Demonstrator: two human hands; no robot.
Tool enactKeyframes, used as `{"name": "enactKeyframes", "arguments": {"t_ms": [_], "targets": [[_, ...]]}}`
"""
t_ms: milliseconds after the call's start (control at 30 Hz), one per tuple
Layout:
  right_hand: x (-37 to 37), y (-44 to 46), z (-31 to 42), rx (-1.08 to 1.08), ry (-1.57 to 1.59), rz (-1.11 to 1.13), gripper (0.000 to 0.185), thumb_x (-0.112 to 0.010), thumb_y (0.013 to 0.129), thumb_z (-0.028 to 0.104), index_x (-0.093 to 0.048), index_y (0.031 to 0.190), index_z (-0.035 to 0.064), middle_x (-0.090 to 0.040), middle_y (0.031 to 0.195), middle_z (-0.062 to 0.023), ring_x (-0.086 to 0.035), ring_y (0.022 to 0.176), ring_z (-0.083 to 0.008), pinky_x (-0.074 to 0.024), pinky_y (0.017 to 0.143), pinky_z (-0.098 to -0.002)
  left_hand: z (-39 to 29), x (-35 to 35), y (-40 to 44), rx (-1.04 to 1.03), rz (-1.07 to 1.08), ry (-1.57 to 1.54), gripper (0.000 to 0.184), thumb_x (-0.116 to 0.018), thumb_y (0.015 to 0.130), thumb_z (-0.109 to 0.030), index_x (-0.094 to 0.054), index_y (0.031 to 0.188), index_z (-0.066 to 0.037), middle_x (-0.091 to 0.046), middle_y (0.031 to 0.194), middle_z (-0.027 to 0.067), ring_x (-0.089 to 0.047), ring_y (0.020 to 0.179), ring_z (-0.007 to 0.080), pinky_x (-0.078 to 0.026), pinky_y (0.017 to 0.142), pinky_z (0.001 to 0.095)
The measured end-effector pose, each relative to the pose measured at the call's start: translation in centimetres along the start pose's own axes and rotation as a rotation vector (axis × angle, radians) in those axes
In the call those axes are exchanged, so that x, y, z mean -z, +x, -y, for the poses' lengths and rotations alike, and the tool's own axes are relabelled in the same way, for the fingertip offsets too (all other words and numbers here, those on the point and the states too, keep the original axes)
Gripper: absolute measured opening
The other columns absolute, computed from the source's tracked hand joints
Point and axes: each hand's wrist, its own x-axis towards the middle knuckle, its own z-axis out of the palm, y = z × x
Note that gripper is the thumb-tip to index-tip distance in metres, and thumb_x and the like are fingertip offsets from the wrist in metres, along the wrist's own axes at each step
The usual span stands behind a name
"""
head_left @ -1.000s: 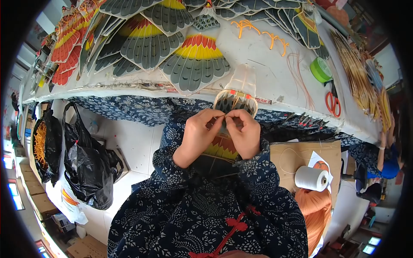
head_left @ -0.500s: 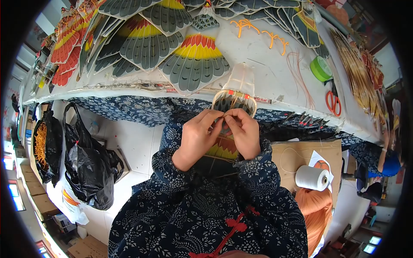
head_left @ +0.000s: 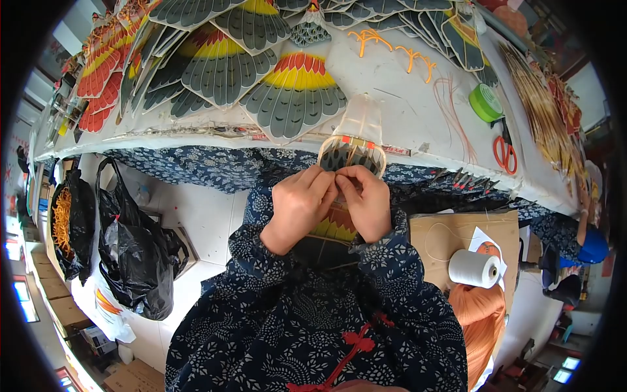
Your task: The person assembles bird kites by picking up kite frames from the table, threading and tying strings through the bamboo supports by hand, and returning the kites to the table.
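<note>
A small painted kite piece (head_left: 334, 225) with a yellow and red feather pattern stands between me and the table edge. Its upper end is a pale curved hoop (head_left: 383, 159) with red-orange bits along the rim, and a whitish translucent part (head_left: 363, 116) reaches onto the tabletop. My left hand (head_left: 297, 208) and my right hand (head_left: 367, 204) meet just below the hoop, fingertips pinched together. Whatever sits between the fingertips is too small to make out. Both hands cover the middle of the kite piece.
Painted tail-shaped kite panels (head_left: 297, 98) lie across the table (head_left: 392, 78). Orange strips (head_left: 371, 42), green tape (head_left: 485, 103) and red-handled scissors (head_left: 505, 155) are further right. A white thread cone (head_left: 473, 269) rests on cardboard; black plastic bags (head_left: 134, 248) hang at left.
Both hands and the hoop have shifted slightly left in view. The fingertips stay pinched together, with the right fingers a little more curled over.
</note>
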Motion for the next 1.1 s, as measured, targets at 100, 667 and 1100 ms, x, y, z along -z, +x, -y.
{"name": "enactKeyframes", "arguments": {"t_ms": [100,667,1100], "targets": [[0.0,-0.1,-0.1,0.044,0.065,0.011,0.012,-0.061,0.089,-0.001,-0.064,0.1,-0.0023,-0.069,0.087,-0.0097,-0.067,0.076,-0.0131,-0.0532,0.07,-0.0262,0.3,-0.3,-0.1,0.036,-0.028,-0.015,0.012,-0.07,0.072,-0.004,-0.06,0.079,-0.007,-0.059,0.075,0.0058,-0.061,0.06,0.0235,-0.05,0.052,0.0322],[0.6,-0.2,1.7,0.137,-0.028,-0.069,0.023,-0.061,0.087,-0.004,-0.062,0.11,-0.0016,-0.068,0.1,-0.0125,-0.068,0.085,-0.0155,-0.0534,0.074,-0.0275,0.7,-0.2,-1.4,0.344,0.061,-0.24,0.013,-0.073,0.08,-0.01,-0.065,0.088,-0.004,-0.061,0.075,0.0096,-0.059,0.053,0.0227,-0.047,0.049,0.0322],[7.8,-11.8,-12.5,-0.463,0.293,0.116,0.065,-0.027,0.102,0.055,-0.056,0.126,0.001,-0.061,0.121,-0.0164,-0.06,0.078,-0.0158,-0.0485,0.067,-0.0266,3.5,2.6,4.3,0.714,-0.06,-0.792,0.012,-0.061,0.094,-0.009,-0.059,0.088,0.001,-0.054,0.059,-0.0007,-0.048,0.042,0.0058,-0.034,0.04,0.0229]]}}
